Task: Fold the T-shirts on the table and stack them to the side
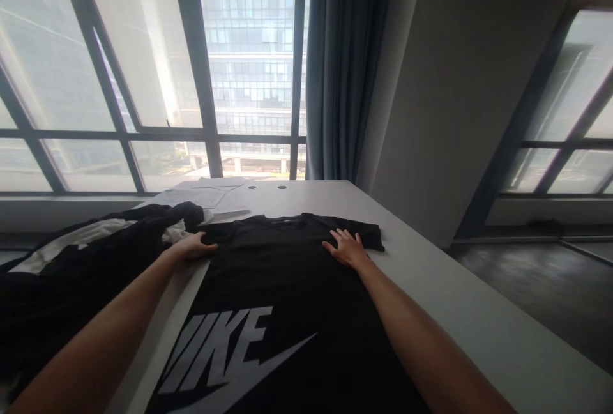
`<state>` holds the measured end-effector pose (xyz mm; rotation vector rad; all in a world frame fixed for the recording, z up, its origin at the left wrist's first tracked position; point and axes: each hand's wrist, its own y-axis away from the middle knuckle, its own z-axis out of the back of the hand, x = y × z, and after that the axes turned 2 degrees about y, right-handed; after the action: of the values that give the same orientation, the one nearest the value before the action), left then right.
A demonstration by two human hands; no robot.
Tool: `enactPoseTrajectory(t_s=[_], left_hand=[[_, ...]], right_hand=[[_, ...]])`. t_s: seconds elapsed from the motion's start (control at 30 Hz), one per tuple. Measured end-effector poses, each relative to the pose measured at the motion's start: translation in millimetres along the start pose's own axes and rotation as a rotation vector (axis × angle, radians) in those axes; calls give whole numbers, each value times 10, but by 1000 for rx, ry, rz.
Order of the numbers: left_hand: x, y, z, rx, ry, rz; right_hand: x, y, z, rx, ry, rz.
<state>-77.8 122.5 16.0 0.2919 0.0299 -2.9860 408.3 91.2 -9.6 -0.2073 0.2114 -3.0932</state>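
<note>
From where I stand, I can't see the whole black T-shirt [292, 273]: its lower end runs out of sight at the bottom, and the right forearm covers part of one side. The big grey lettering [246, 344] is partly lost too; its first letter, at the shirt's left edge, is hard to make out, and the swoosh below is cut off. The shirt lies spread on the white table [454, 299], collar toward the windows [246, 62], one short sleeve reaching out past the right hand. The other sleeve is harder to read, dark against the heap of clothes [96, 273] on the left, which is itself cut off by the frame, its separate pieces blending together.

Both arms stretch forward, wide apart, elbows out of view. The left hand [191, 246] is at the shirt's shoulder on that side, turned inward with the thumb pointing across the cloth; its other fingers are mostly hidden, so I can't tell whether it pinches the fabric. The right hand [347, 248] lies palm down near the opposite shoulder, fingers fanned out, pressing flat and gripping nothing. Beyond the heap, loose papers [215, 198] overlap, their markings too faint to read.
</note>
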Motion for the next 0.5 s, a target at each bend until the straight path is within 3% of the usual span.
enactPoseTrajectory(t_s=[0.1, 0.17, 0.27, 0.37, 0.5], left_hand=[[-68, 7, -14, -157, 47, 166], [-102, 0, -8, -193, 91, 216], [-136, -58, 82, -103, 138, 243], [-217, -166, 284, -32, 133, 254], [-519, -338, 614, 35, 113, 183]], right_hand=[[-2, 27, 22, -180, 18, 5], [17, 41, 57, -255, 13, -3], [35, 58, 95, -266, 8, -16], [23, 69, 103, -245, 19, -11], [4, 67, 95, -227, 28, 4]])
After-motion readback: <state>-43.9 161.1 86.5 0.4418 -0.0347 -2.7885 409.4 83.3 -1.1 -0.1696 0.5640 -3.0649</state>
